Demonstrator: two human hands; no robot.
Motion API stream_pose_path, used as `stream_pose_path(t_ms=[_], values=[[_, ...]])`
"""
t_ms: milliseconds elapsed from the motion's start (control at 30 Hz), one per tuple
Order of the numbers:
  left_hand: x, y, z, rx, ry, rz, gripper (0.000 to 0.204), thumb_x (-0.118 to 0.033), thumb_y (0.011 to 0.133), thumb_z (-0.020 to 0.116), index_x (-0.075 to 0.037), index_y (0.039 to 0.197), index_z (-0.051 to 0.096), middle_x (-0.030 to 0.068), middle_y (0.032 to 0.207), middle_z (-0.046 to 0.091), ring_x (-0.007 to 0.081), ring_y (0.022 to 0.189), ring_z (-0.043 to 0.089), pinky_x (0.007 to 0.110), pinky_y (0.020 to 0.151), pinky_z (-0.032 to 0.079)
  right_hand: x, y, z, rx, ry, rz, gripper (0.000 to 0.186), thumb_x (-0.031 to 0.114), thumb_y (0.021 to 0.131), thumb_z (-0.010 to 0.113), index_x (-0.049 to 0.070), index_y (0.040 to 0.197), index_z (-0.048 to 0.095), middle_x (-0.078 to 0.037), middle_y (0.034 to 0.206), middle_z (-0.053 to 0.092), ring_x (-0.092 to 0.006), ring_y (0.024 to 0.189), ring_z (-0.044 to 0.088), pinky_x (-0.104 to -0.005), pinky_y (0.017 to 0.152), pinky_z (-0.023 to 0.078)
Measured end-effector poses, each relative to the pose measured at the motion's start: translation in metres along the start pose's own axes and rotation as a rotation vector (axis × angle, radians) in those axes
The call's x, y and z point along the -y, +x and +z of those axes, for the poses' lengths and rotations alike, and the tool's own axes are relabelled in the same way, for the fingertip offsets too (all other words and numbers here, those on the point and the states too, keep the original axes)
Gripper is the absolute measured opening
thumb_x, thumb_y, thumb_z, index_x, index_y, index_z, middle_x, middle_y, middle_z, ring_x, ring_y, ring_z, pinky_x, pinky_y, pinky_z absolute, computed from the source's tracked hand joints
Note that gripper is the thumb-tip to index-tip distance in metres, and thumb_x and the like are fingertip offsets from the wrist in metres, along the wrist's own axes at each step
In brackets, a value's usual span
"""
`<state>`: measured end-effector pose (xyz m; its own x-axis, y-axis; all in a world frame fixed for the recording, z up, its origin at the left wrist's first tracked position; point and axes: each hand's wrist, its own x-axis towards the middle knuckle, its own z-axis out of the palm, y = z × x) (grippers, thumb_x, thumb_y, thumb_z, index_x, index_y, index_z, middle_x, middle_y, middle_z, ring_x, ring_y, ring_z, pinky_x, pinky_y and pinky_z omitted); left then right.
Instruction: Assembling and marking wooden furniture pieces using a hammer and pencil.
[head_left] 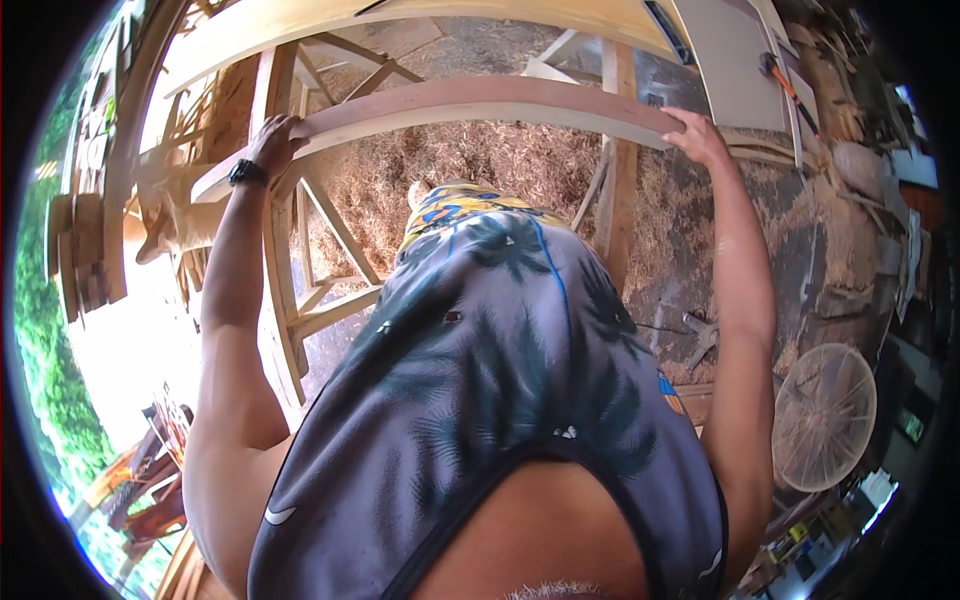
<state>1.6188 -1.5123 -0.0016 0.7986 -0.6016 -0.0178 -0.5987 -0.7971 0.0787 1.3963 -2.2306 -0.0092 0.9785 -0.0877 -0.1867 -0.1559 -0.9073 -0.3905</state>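
A long wooden plank (pixel 470 100), with a reddish face and a paler edge, spans the upper middle of the head view. My left hand (pixel 275 148), wearing a black wristwatch, is closed on it near the left end. My right hand (pixel 696 136) grips it at the right end, fingers curled over it. Timber stands with diagonal braces (pixel 338 225) show under and beside the plank. Just beyond it lies a wide pale yellow board (pixel 450 20), with a dark long tool (pixel 668 32) on its right part.
Wood shavings (pixel 520 160) cover the floor below. A hammer with an orange handle (pixel 788 95) is at the upper right. A round fan (pixel 824 416) stands at the lower right. Stacked timber (pixel 88 250) fills the left side, with greenery outside beyond it.
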Motion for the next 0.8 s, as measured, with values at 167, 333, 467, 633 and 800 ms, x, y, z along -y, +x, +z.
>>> stream_pose_path(t_ms=[167, 333, 467, 633, 800], values=[[-0.002, -0.008, 0.006, -0.032, 0.034, -0.056, 0.039, -0.025, 0.084, 0.072, -0.007, 0.116, 0.064, 0.0126, 0.117, 0.064, 0.033, 0.116, 0.055, 0.043, 0.101, 0.043, 0.014, 0.001, -0.004, 0.049, 0.025, 0.071, 0.06, 0.02, 0.074, 0.077, 0.011, 0.132, 0.06, -0.019, 0.128, 0.063, -0.0343, 0.12, 0.059, -0.04, 0.103, 0.046], [-0.001, -0.008, 0.005, 0.005, 0.046, -0.079, 0.041, -0.025, 0.087, 0.071, -0.004, 0.121, 0.061, 0.0147, 0.123, 0.062, 0.0335, 0.12, 0.054, 0.043, 0.104, 0.043, 0.016, 0.002, -0.002, 0.033, -0.003, 0.068, 0.06, 0.02, 0.074, 0.077, 0.011, 0.132, 0.06, -0.018, 0.129, 0.063, -0.0337, 0.12, 0.059, -0.0394, 0.103, 0.046], [-0.004, -0.006, -0.001, 0.034, 0.05, -0.09, 0.04, -0.025, 0.086, 0.071, -0.005, 0.12, 0.061, 0.0141, 0.122, 0.063, 0.0335, 0.119, 0.055, 0.043, 0.102, 0.043, 0.017, 0.003, 0.0, 0.039, -0.018, 0.08, 0.06, 0.02, 0.076, 0.077, 0.014, 0.133, 0.059, -0.017, 0.129, 0.063, -0.034, 0.119, 0.06, -0.0396, 0.102, 0.047], [0.003, -0.008, 0.001, 0.015, 0.026, -0.051, 0.039, -0.024, 0.086, 0.071, -0.006, 0.119, 0.062, 0.0138, 0.12, 0.063, 0.0336, 0.117, 0.055, 0.043, 0.101, 0.044, 0.028, 0.006, -0.002, 0.044, -0.048, 0.117, 0.06, 0.021, 0.077, 0.077, 0.016, 0.134, 0.058, -0.016, 0.129, 0.063, -0.0342, 0.119, 0.06, -0.04, 0.101, 0.047], [0.006, -0.001, -0.002, 0.047, 0.039, -0.073, 0.04, -0.025, 0.086, 0.071, -0.005, 0.12, 0.062, 0.0142, 0.12, 0.063, 0.0332, 0.118, 0.056, 0.043, 0.101, 0.044, 0.02, 0.008, 0.001, 0.04, -0.043, 0.094, 0.059, 0.022, 0.078, 0.077, 0.014, 0.134, 0.058, -0.017, 0.128, 0.063, -0.0343, 0.118, 0.06, -0.0409, 0.099, 0.048]])
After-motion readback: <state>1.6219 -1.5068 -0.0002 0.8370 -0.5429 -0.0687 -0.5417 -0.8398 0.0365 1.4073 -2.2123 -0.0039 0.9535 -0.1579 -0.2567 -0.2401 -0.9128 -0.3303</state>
